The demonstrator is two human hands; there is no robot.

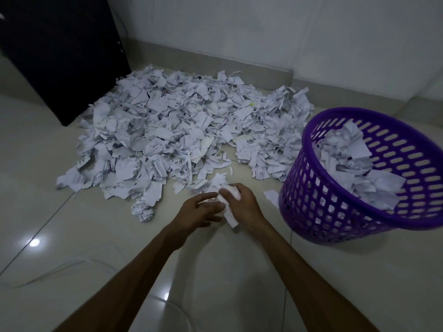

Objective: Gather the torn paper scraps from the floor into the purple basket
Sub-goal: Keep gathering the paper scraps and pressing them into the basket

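Meanwhile the right hand point(242, 202) is clutching a wad of scraps point(226, 207), the left hand point(203, 209) pressing it with straight fingers. Loose edges are risking spilling before reaching the purple basket point(335, 212) nearby on the floor point(72, 236); most scraps are lying in a pile point(179, 128) beyond.

Basket point(318, 200) right of scrap pile point(182, 125)

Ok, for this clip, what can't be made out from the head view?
- How full the purple basket is: scraps inside hide its bottom, and the right edge crops its rim.
- Print on the paper pile: too small to read.
- How much paper the right hand holds: its fingers cover the bunch.
- What the left hand touches: hidden beneath it.
- The dark cabinet: cropped at the top-left corner.
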